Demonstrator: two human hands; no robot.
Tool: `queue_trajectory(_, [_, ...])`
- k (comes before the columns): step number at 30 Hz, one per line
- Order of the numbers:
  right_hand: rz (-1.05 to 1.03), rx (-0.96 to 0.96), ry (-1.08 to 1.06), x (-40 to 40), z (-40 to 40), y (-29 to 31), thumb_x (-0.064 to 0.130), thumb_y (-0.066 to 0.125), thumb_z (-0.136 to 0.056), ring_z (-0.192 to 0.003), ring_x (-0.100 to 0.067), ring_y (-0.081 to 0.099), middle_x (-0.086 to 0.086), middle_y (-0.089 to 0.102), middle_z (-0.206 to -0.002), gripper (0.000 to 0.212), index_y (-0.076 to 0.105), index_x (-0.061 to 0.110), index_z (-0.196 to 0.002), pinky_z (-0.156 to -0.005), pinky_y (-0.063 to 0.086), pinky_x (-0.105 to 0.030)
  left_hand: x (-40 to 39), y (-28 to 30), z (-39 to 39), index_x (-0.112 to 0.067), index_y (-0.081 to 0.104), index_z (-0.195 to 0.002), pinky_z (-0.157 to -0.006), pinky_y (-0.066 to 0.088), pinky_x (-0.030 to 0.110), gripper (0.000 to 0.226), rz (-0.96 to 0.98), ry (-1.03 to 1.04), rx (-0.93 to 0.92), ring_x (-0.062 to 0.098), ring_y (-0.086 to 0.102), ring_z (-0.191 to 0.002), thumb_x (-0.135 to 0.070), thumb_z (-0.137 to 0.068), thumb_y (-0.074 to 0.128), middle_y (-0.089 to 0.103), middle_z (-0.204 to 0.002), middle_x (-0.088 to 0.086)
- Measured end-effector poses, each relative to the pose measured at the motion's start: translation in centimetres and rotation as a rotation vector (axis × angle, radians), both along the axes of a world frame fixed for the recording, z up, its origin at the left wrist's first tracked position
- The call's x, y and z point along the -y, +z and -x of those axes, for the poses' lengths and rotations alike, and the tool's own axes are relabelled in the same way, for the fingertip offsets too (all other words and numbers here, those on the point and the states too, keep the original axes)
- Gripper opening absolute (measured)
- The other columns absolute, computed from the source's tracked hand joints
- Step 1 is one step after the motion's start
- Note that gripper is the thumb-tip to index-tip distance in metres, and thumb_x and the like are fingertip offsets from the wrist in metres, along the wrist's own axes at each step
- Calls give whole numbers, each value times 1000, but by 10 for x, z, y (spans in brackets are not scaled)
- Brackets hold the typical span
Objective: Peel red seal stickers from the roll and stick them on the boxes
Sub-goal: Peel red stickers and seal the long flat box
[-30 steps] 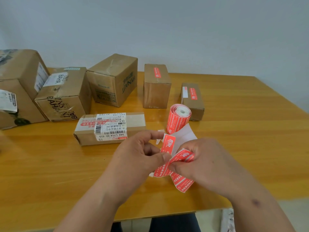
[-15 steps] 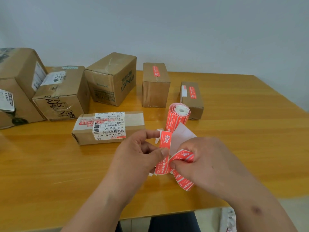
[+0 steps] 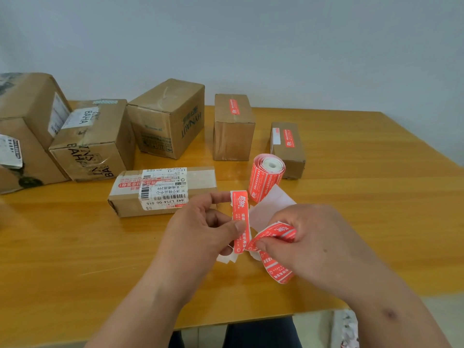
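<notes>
A wooden table (image 3: 364, 209) carries six cardboard boxes: two large ones at nine o'clock (image 3: 30, 126) (image 3: 95, 141), one at eleven (image 3: 168, 116), two red-stickered ones at twelve (image 3: 233, 126) and one o'clock (image 3: 288, 149), a flat labelled box (image 3: 163, 190) and the sticker roll (image 3: 266, 177) near centre.

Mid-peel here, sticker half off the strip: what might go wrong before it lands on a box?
1. The peeled sticker, pinched by the left hand, hangs close to the curled strip in the right hand's grip; its glue side may catch on it.
2. The strip trails to the upright roll; a tug might topple it.
3. The flat box is crowded with labels, so the sticker may cover them.
</notes>
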State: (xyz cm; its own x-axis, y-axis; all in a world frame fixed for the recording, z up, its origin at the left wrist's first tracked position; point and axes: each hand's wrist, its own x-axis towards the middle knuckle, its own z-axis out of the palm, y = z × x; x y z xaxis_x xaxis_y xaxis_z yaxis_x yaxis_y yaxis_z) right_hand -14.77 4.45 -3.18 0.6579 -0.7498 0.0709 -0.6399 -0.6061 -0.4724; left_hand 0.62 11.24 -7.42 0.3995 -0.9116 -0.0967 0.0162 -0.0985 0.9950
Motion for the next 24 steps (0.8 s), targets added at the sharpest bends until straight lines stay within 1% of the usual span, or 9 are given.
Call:
queue_trajectory(5, [-73,38,12,3,2,-1,46,71,-79,-72,8,58,25,57,-62,30,51,46,-56,-51,39,-11,2,1,0,-29,63,-109,-60,51,28,34,-1,11,0,16,63,-58,-12,-81,73,72,-69,5])
queue_trajectory(9, [-106,78,42,4,4,0,40,73,-78,-71,16,54,44,52,-62,38,51,47,-47,-56,39,-5,3,0,-2,-28,63,-107,-59,54,27,31,-12,35,-6,19,65,-61,-13,-82,73,73,-72,9])
queue_trajectory(14, [-190,161,59,5,6,2,38,74,-78,-68,16,56,42,55,-63,39,56,60,-53,-55,39,-4,4,-1,-4,-25,62,-109,-57,55,23,30,-11,88,-32,21,65,-62,-14,-83,72,72,-74,13])
queue_trajectory(16, [-265,221,42,7,6,5,33,76,-77,-64,14,57,38,58,-61,39,58,61,-56,-51,39,-5,5,-1,-6,-26,62,-108,-57,56,22,29,-12,122,-21,19,65,-61,-13,-84,71,72,-73,13])
queue_trajectory(18, [-307,260,-3,10,9,6,32,76,-76,-62,12,59,33,62,-62,31,64,56,-61,-50,39,-7,4,-1,-9,-27,62,-107,-56,56,23,28,-12,150,-10,17,66,-61,-13,-85,70,72,-72,11])
queue_trajectory(20, [-310,247,-89,17,12,6,38,73,-76,-67,7,62,25,68,-70,11,69,47,-72,-54,41,-11,4,0,-12,-27,62,-107,-57,53,25,27,-11,165,-21,14,66,-60,-14,-85,70,72,-70,7])
queue_trajectory(21, [-292,222,-148,22,12,3,41,73,-76,-73,3,64,19,70,-77,10,69,42,-84,-58,45,-17,4,1,-13,-28,62,-107,-58,52,26,27,-16,161,-26,13,66,-60,-14,-85,70,72,-70,6])
queue_trajectory(23, [-207,126,-280,29,8,-5,47,73,-75,-90,-8,63,14,66,-97,46,54,40,-116,-71,49,-27,3,3,-13,-28,62,-108,-59,52,27,28,-30,131,-27,14,66,-63,-16,-84,70,73,-73,6])
queue_trajectory(24, [-85,73,-352,30,4,-9,50,73,-75,-102,-14,59,10,61,-109,64,42,40,-130,-83,48,-34,2,3,-13,-28,62,-109,-59,52,25,28,-33,113,-28,15,66,-64,-16,-84,70,74,-74,6])
